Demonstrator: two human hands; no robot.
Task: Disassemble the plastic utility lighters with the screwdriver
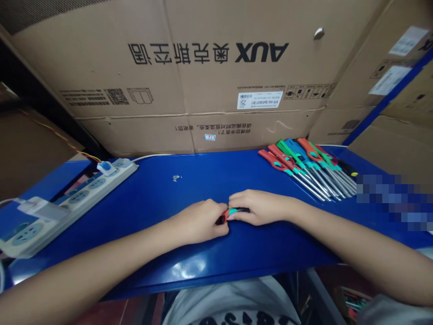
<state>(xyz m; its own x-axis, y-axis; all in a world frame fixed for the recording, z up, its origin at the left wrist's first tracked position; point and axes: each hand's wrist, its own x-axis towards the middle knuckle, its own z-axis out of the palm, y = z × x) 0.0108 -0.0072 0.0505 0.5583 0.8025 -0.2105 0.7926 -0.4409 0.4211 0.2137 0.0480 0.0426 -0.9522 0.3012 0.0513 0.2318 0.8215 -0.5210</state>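
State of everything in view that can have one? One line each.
Left hand: closed around red lighter's handle
Right hand: closed on its dark rod end
Red lighter: held in both hands, partly hidden
Other lighters: lying side by side on table, unheld
Power strip: plugs in, some sockets free; power not visible
Blue-and-white plug: inserted
Cardboard: upright, main print upside down
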